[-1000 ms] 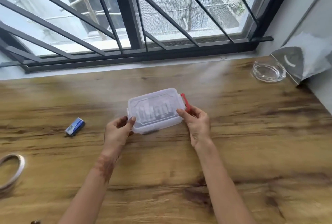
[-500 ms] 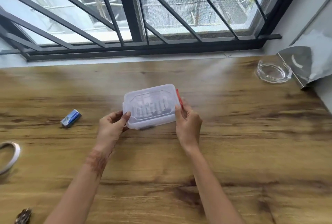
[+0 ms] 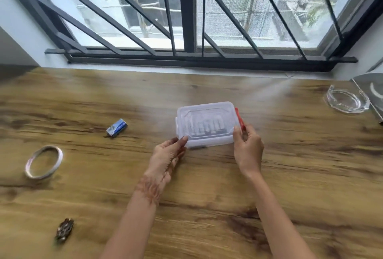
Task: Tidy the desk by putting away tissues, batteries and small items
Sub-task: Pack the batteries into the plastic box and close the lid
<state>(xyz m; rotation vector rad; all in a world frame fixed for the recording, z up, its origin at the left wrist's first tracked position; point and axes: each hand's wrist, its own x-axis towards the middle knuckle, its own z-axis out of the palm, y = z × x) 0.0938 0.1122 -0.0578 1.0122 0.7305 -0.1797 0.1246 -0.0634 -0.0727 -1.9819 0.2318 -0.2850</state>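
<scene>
Since a second ago the red latch [image 3: 239, 118] has swung from splayed out to upright against the clear plastic box [image 3: 205, 126], which sits mid-tabletop [image 3: 290, 175]. The right hand [image 3: 247, 146] pinches that latch, thumb on the lid. The left hand [image 3: 165, 155] pinches the near-left corner. The box looks light, stiff and slippery-smooth, best gripped by its ends. The blurred contents are probably batteries.

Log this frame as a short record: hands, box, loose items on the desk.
left hand: grips box at near-left corner
right hand: grips box's right end at red latch
box: clear, lid on; pale items inside, blurred
loose on desk: blue battery, tape ring, small dark item, all left of box
far right: glass ashtray
</scene>
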